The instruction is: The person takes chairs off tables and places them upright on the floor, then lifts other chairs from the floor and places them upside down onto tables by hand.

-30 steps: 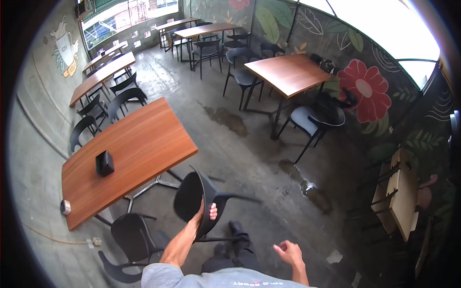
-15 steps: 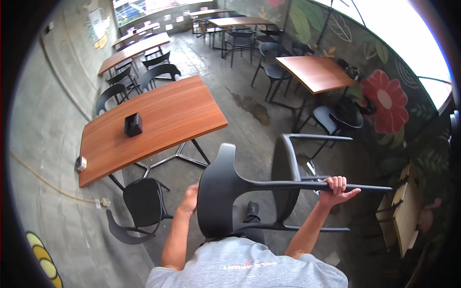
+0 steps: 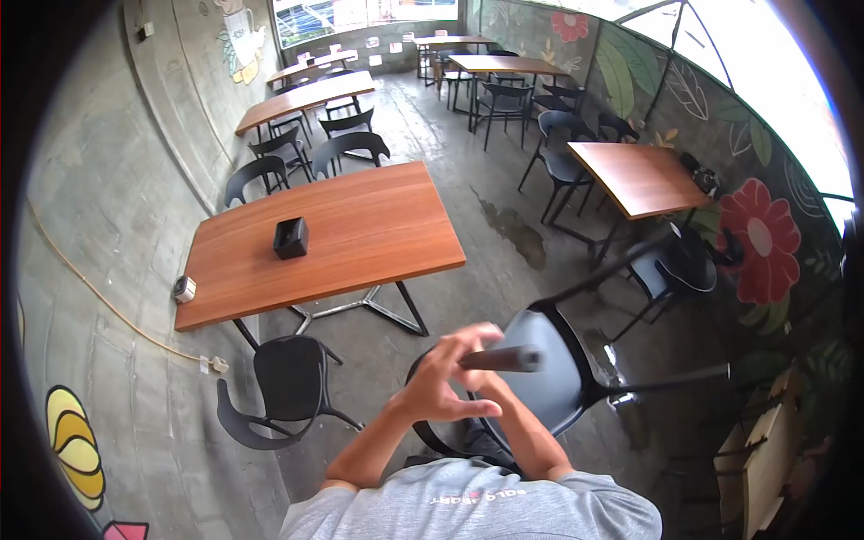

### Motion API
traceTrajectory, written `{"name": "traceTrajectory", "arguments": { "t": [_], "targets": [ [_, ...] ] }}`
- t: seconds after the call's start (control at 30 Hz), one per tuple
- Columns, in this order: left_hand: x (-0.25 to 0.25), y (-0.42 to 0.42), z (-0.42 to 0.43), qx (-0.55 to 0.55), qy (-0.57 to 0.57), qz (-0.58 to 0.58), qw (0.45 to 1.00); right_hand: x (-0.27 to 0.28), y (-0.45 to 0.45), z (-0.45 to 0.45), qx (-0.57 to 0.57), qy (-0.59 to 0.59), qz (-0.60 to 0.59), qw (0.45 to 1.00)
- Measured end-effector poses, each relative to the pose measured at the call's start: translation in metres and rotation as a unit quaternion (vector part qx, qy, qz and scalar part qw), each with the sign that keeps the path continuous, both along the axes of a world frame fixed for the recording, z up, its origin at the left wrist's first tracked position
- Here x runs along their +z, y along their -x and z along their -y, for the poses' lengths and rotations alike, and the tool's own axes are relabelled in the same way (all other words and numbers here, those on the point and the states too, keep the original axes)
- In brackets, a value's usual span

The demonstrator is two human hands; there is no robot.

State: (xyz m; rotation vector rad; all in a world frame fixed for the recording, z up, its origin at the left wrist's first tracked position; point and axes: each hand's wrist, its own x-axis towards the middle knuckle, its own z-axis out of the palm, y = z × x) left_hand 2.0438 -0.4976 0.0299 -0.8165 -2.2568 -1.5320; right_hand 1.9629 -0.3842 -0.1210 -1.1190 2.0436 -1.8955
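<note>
A black chair (image 3: pixel 543 373) is tipped over in front of me, with one leg pointing up at the camera and others reaching right. My left hand (image 3: pixel 436 382) is beside the end of the upward leg, thumb and fingers apart, partly blurred. Behind that leg and my left hand, my right hand (image 3: pixel 489 385) is mostly hidden, its forearm crossing in front of the seat; its fingers cannot be made out.
A wooden table (image 3: pixel 360 229) with a black box (image 3: pixel 291 238) stands ahead on the left. Another black chair (image 3: pixel 290 378) is at its near side. A second table (image 3: pixel 639 175) and a chair (image 3: pixel 661 270) stand right. Wet patches (image 3: pixel 513 234) mark the floor.
The chair has turned so one leg points toward the camera. My right hand has moved left from the leg it was gripping, and my left hand has moved right, away from the backrest.
</note>
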Motion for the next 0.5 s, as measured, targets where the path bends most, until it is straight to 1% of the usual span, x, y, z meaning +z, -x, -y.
{"name": "traceTrajectory", "arguments": {
  "t": [0.03,0.07,0.1,0.13,0.17,0.2,0.27,0.3,0.37,0.4,0.47,0.5],
  "targets": [
    [0.007,0.005,-0.009,-0.001,-0.052,-0.014,0.999,-0.033,0.007,0.011,-0.014,-0.133,-0.135,0.982],
    [0.005,0.008,-0.006,0.004,-0.045,-0.012,0.999,-0.028,0.002,0.018,-0.009,-0.126,-0.134,0.983],
    [0.0,0.012,0.001,0.007,-0.043,0.057,0.997,-0.01,-0.007,0.022,0.042,-0.009,-0.02,0.999],
    [-0.002,0.017,0.004,0.012,-0.041,0.124,0.991,0.011,-0.014,0.026,0.094,0.106,0.094,0.985],
    [0.025,0.016,-0.005,0.04,-0.049,0.068,0.996,0.023,-0.02,0.031,0.143,0.215,0.209,0.943],
    [0.022,0.018,-0.003,0.047,-0.046,0.07,0.995,0.028,-0.019,0.038,0.149,0.217,0.213,0.941],
    [0.01,0.018,0.006,0.136,-0.075,0.003,0.988,0.045,-0.003,0.053,0.237,0.164,0.143,0.947],
    [0.004,0.017,0.008,0.142,-0.073,0.003,0.987,0.053,0.007,0.063,0.28,0.136,0.107,0.944],
    [-0.009,0.01,0.012,0.294,-0.135,0.033,0.946,0.058,0.011,0.082,0.367,0.082,0.038,0.926],
    [-0.018,0.012,0.019,0.338,-0.117,-0.008,0.934,0.035,0.016,0.101,0.396,0.071,0.059,0.914],
    [-0.03,0.01,0.028,0.388,-0.181,-0.008,0.903,0.009,0.022,0.121,0.375,-0.014,0.03,0.926],
    [-0.04,0.013,0.035,0.41,-0.194,-0.027,0.891,-0.003,0.027,0.13,0.377,-0.025,0.045,0.925]
  ]
}}
